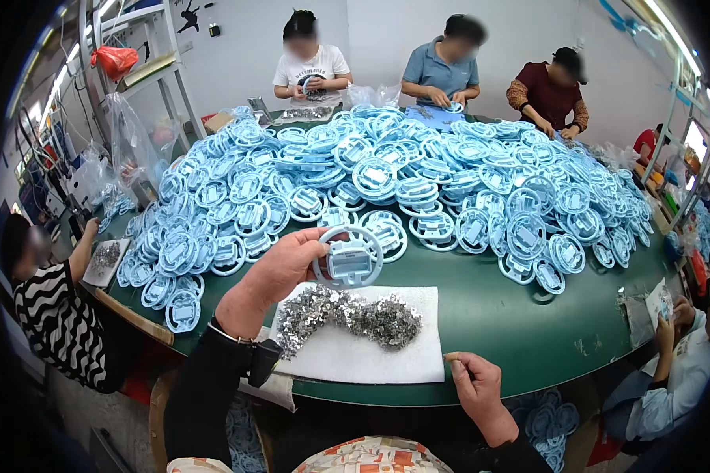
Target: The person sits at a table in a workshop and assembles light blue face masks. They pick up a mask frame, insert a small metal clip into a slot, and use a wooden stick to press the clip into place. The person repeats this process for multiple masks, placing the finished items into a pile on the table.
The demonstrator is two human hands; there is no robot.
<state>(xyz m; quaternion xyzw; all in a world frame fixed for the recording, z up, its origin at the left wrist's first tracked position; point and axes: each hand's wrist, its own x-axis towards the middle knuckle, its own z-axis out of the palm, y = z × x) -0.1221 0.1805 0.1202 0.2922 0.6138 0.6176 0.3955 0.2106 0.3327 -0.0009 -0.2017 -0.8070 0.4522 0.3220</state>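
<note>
My left hand (285, 264) grips a light blue round plastic part (350, 262) by its ring's left edge, raised in front of the heap. That part has a ring-shaped rim with a boxy compartment across its middle. Below it, a white foam pad (375, 370) lies at the table's near edge and carries a pile of small silvery metal pieces (347, 315). Just right of the pad's lower corner, my right hand (479, 386) is closed, thumb and forefinger together. Whatever is in its fingertips, if anything, is too small to make out.
A large heap of matching blue parts (371, 178) covers the far half of the green table (513, 331). Three people work along the far side; others sit at left and right. More blue parts (552, 430) lie below the near edge. A metal rack (162, 71) stands back left.
</note>
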